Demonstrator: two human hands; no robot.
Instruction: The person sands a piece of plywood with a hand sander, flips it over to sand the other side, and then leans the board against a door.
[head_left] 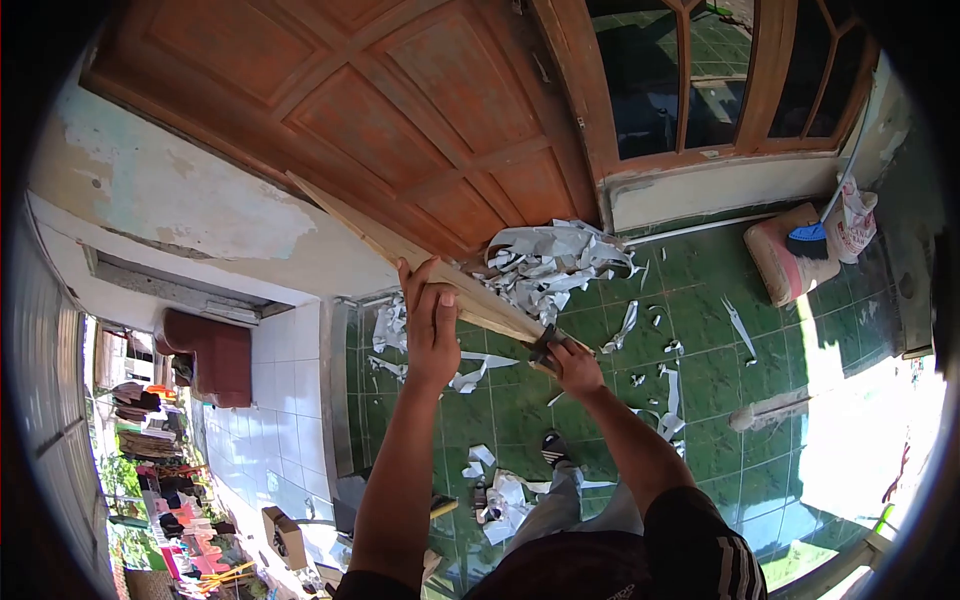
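Observation:
A long, pale wooden board (490, 308) slants across the middle of the view, its far end up by the door and its near end by my right hand. My left hand (432, 320) is closed on the board partway along, with fingers over its edge. At the near end, my right hand (578, 368) grips a dark grey piece of sandpaper (545, 345), judging by its look, pressed around the board's edge. The fingers of that hand partly hide it.
Torn white paper (550, 262) lies heaped by the brown panelled door (400, 110), with scraps over the green tiled floor (700, 380). Sacks (795, 255) and a blue-headed tool (806, 232) are at the right wall. A brown sofa-like piece (205, 355) stands left.

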